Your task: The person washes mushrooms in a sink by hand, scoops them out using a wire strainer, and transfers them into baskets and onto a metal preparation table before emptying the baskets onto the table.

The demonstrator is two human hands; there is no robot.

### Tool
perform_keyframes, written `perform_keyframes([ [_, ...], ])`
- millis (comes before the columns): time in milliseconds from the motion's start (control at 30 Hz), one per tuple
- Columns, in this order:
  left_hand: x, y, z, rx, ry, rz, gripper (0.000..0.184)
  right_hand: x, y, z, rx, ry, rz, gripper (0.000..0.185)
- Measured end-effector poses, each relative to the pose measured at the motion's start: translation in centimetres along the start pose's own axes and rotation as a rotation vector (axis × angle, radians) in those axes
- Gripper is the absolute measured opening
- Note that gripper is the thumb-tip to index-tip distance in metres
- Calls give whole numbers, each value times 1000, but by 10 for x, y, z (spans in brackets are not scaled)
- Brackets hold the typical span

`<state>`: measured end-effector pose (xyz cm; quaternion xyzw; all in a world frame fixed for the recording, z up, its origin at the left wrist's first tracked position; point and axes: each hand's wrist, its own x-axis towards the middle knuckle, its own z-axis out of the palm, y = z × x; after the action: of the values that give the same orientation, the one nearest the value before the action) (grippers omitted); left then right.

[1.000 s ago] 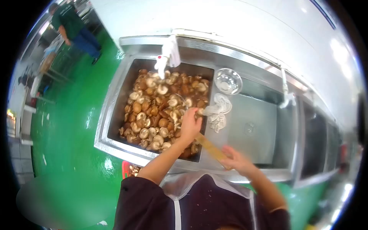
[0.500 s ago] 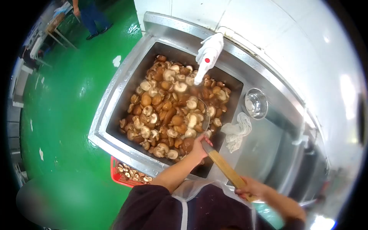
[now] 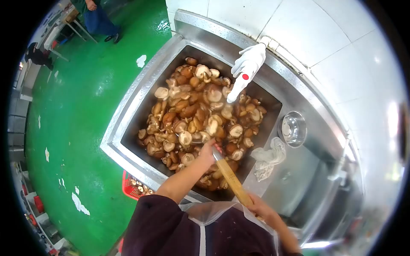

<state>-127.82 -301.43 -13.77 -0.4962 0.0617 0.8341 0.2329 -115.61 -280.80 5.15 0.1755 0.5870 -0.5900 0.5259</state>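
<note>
Shiitake mushrooms (image 3: 188, 113) fill the steel sink basin (image 3: 128, 132), many of them in brownish water. My left hand (image 3: 209, 151) is wrapped round the metal neck of a wooden-handled scoop (image 3: 232, 179), low over the mushrooms. Further back, near my body, my right hand (image 3: 258, 208) grips the end of the same handle. The scoop's head is sunk among the mushrooms and hidden. Above the far side of the basin, a white tap wrapped in a glove-like cover (image 3: 247, 68) points down.
A steel bowl (image 3: 292, 129) and a crumpled white cloth (image 3: 270, 158) lie on the right ledge, beside a second basin (image 3: 294, 183). A red basket (image 3: 130, 186) with mushrooms stands on the green floor (image 3: 85, 141). Another person (image 3: 98, 19) stands at the far left.
Both hands and the scoop have moved leftward, my left hand further over the basin. The scoop's round rim, visible before, is now under the mushrooms, which have shifted. The view has moved slightly.
</note>
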Motion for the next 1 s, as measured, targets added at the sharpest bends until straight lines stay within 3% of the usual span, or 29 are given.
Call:
perform_keyframes([
  [233, -59, -70, -23, -2, -98, 9, 17, -83, 60, 0, 46, 6, -56, 63],
  [333, -81, -102, -38, -7, -90, 4, 17, -129, 60, 21, 158, 49, 61, 61],
  [533, -110, -158, -65, -65, -124, -14, 12, -188, 119, 19, 16, 142, 22, 63],
  [633, -130, -184, -74, -59, -135, 29, 12, -216, 140, 22, 59, 120, -71, 62],
  [833, -155, -214, -79, -56, -199, 78, 14, -257, 153, 28, 89, 90, -12, 48],
  [1000, -163, -217, -79, -20, -185, 121, 13, -263, 158, 36, 165, -43, -52, 50],
])
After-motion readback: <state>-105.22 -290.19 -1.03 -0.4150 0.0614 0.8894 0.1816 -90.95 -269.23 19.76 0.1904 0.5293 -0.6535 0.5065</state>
